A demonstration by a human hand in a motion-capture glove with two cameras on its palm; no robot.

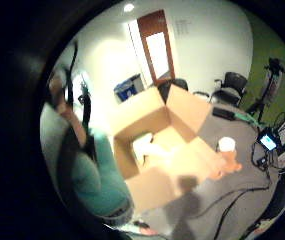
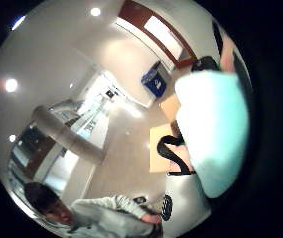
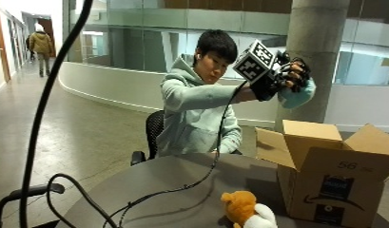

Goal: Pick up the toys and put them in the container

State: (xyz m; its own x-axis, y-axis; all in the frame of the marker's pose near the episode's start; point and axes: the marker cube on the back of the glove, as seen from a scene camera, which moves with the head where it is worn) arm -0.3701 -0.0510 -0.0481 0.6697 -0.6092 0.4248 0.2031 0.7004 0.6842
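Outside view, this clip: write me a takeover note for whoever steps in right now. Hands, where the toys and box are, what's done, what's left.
Right hand: raised above the box, fingers curled round a teal toy.
Left hand: not in view.
Box: open on the table, flaps up; something pale lies inside, per the little finger side palm view, unclear what.
Orange toy: on the table beside the box.
Done: teal toy picked up.
Left: drop the teal toy into the box, then pick up the orange toy and box it too.

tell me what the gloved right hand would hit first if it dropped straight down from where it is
Probably the open cardboard box: the right hand, gripping a teal plush toy, hangs above its raised flaps, though depth is unclear.
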